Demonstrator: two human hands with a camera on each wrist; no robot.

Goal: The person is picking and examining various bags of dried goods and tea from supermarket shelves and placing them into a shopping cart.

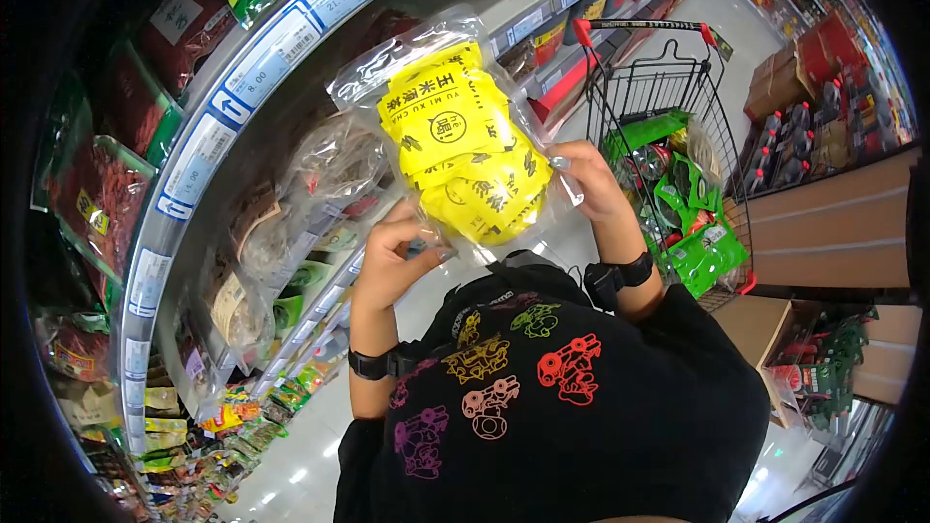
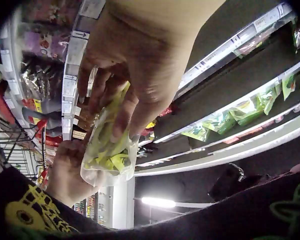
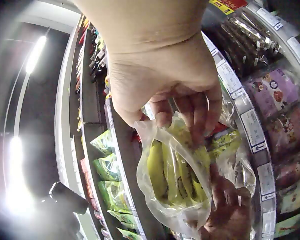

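A clear plastic bag with yellow printed packets inside (image 1: 465, 140) is held up in front of the chest between both hands. The left hand (image 1: 395, 250) pinches its lower left edge, thumb curled toward the fingers. On the other side the right hand (image 1: 593, 182) grips the lower right edge, thumb on the front. In the left wrist view the left hand (image 2: 135, 65) has thumb and fingers on the bag (image 2: 110, 150). In the right wrist view the right hand (image 3: 165, 75) holds one side of the bag (image 3: 175, 175), with the left hand (image 3: 230, 210) at its other side.
Shelves with price labels (image 1: 281, 44) curve along the left, filled with bagged goods. A shopping cart (image 1: 668, 73) holding green packages (image 1: 712, 250) stands at the right. Beyond it are cardboard boxes (image 1: 775, 87) and bottles. An open carton of packets (image 1: 809, 368) is at the lower right.
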